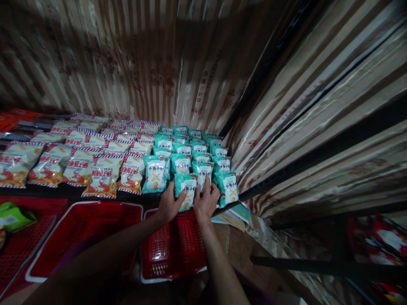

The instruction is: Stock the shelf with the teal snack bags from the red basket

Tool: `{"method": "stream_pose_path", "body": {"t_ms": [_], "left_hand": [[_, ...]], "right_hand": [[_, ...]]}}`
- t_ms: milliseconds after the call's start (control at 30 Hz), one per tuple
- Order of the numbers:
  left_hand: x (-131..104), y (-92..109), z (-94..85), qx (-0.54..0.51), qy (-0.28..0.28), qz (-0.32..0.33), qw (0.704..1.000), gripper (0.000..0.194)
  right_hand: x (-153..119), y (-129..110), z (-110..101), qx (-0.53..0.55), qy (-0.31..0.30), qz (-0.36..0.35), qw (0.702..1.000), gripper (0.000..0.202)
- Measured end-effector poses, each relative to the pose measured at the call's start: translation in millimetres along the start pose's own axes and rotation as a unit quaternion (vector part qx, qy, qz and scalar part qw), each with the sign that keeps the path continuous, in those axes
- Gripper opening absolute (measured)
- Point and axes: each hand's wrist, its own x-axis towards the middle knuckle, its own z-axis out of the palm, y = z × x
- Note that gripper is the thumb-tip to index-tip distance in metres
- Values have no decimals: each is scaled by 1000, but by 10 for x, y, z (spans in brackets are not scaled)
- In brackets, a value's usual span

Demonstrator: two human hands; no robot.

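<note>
A small teal-and-white snack bag stands upright at the front edge of the shelf, between my two hands. My left hand grips its left side, the thumb lying across the lower front. On the other side, my right hand has its thumb by the bag's right edge. Its curled fingers reach up against another teal snack bag just behind. More bags of the same kind flank them, one on the left and one on the right, with several rows going back.
Several rows of white-and-orange snack bags fill the shelf to the left. Below the edge are red baskets, one at far left holding a green packet. Striped curtains hang behind and at right, near a dark shelf frame.
</note>
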Motion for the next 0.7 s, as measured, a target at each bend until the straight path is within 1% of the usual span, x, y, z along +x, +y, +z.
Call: {"method": "stream_pose_path", "body": {"t_ms": [167, 333, 500, 600, 700], "left_hand": [[2, -11, 14, 4, 11, 11, 1000, 28], [7, -15, 9, 5, 5, 14, 1000, 28], [10, -23, 3, 16, -3, -3, 1000, 28], [9, -31, 14, 24, -1, 0, 1000, 28], [4, -31, 24, 23, 0, 5, 1000, 29]], "right_hand": [[2, -7, 2, -11, -8, 11, 1000, 53], [17, -15, 7, -18, -9, 7, 1000, 53], [28, -36, -35, -29, -27, 28, 999, 53], [28, -44, -47, -32, -32, 38, 998, 52], [29, -39, -40, -34, -28, 33, 998, 51]]}}
